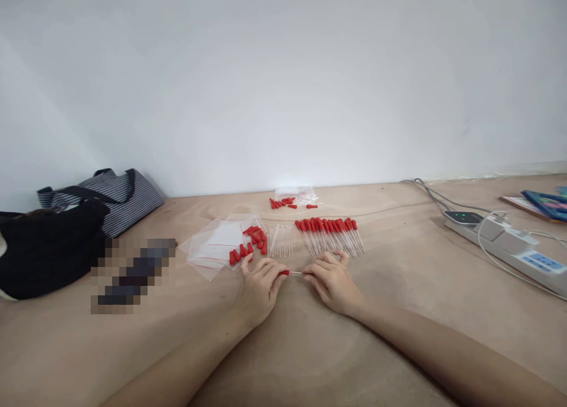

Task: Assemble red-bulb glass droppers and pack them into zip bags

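Observation:
My left hand point(261, 286) pinches a red rubber bulb point(284, 272) in front of the plastic bags. From the right, my right hand point(331, 282) grips a thin clear tube point(296, 273), whose end meets the bulb between the two hands. Beyond my right hand lies a row of clear tubes with red bulbs on them point(330, 227). Several bare clear tubes point(282, 240) lie side by side to the left of that row. Loose red bulbs point(256, 237) rest on clear plastic bags point(217, 244) just past my left hand.
Near the wall are more red bulbs point(282, 202) and a small bag of tubes point(296, 194). A black bag point(53, 247) and a striped bag point(128, 203) stand at left, by a blurred-out object point(135, 275). A power strip point(509, 244) with cables lies at right.

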Tool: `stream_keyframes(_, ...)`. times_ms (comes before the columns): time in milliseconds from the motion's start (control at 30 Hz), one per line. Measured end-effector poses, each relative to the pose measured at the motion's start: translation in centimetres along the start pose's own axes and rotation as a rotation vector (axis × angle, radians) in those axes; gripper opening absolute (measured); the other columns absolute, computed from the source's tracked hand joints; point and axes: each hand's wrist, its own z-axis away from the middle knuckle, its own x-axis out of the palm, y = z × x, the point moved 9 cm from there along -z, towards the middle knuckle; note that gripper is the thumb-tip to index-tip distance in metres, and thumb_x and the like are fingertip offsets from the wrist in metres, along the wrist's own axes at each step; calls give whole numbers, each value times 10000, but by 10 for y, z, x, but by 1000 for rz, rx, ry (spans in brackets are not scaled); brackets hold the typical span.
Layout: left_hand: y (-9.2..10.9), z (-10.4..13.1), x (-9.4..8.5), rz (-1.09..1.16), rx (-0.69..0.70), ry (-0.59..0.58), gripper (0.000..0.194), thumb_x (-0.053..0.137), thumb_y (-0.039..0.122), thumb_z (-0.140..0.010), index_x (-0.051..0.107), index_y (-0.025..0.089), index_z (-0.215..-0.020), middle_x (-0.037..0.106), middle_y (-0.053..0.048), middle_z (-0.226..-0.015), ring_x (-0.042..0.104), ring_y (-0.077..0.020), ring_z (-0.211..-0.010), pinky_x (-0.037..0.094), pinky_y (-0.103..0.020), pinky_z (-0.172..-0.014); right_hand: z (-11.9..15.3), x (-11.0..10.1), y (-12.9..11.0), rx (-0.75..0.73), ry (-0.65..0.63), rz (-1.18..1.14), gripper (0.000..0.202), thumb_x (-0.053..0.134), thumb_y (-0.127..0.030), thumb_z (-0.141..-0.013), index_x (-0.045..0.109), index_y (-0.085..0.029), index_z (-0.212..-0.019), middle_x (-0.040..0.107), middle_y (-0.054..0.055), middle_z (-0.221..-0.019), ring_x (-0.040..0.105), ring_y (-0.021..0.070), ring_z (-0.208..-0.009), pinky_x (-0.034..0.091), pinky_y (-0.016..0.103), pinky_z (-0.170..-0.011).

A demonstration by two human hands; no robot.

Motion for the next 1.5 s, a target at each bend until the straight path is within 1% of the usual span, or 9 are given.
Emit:
stream_keyframes(167, -3, 1, 1, 13, -13, -4, 178, 393, 224, -860, 571, 226, -850, 664, 4, -783, 567, -168, -817, 131, -455, -960, 0, -2, 0, 11, 5, -21, 219, 382, -244, -868, 601, -233, -851, 633, 3, -766, 476, 145, -800, 167, 350, -848)
stream_keyframes(300, -1, 0, -1, 9, -5, 10, 172, 399, 222, -853, 571, 231, -844, 666, 11, -785, 571, -169, -809, 143, -445, -949, 0, -1, 1, 26, -13, -97, 223, 385, -254, -869, 605, -223, -840, 627, 11, -749, 470, 145, -793, 157, 360, -851)
stream_keyframes(467, 2, -1, -3, 40, -4, 27, 159, 421, 235, -844, 574, 225, -801, 663, 21, -735, 571, -166, -782, 149, -439, -936, 1, 1, 0, 11, -5, -125, 203, 415, -264, -854, 616, -236, -855, 618, 6, -731, 453, 146, -778, 160, 363, -830)
stream_keyframes(600, 3, -1, -2, 77, 2, 21, 134, 455, 242, -833, 573, 222, -772, 652, 26, -721, 567, -161, -775, 140, -444, -929, 1, -2, -6, -59, 36, -74, 181, 440, -237, -833, 617, -250, -868, 596, -8, -686, 425, 143, -748, 169, 359, -797)
stream_keyframes(767, 7, 1, -1, 84, 39, 13, 150, 460, 239, -833, 570, 219, -732, 644, 38, -689, 564, -150, -746, 108, -450, -937, 4, -6, -18, -207, 105, 104, 252, 404, -99, -787, 612, -232, -836, 572, 0, -646, 412, 149, -739, 152, 374, -796)
stream_keyframes(867, 10, 1, -2, 88, 65, 19, 156, 462, 233, -828, 571, 216, -717, 642, 44, -673, 566, -148, -734, 106, -450, -936, 5, -6, -23, -240, 137, 126, 244, 406, -77, -770, 607, -212, -806, 564, 0, -630, 408, 146, -729, 146, 373, -800)
stream_keyframes(1067, 14, 1, -6, 84, 84, 61, 161, 469, 238, -817, 577, 214, -699, 641, 43, -644, 578, -146, -714, 115, -444, -941, -3, 0, -15, -75, 81, -107, 132, 468, -159, -784, 586, -194, -737, 579, -18, -638, 419, 129, -730, 154, 352, -787)
stream_keyframes(1300, 16, 2, -13, 65, 107, 128, 168, 478, 231, -810, 582, 213, -680, 645, 50, -628, 585, -133, -697, 95, -432, -975, -10, 13, -10, 92, -83, -239, 165, 450, -147, -789, 586, -198, -710, 594, -32, -615, 443, 118, -725, 146, 353, -803)
stream_keyframes(1500, 17, 2, -12, 76, 129, 140, 150, 507, 227, -805, 580, 208, -675, 635, 64, -615, 588, -126, -687, 78, -438, -977, -12, 23, -11, 164, -222, -276, 235, 414, -158, -820, 583, -195, -662, 603, -28, -610, 447, 122, -731, 160, 356, -808)
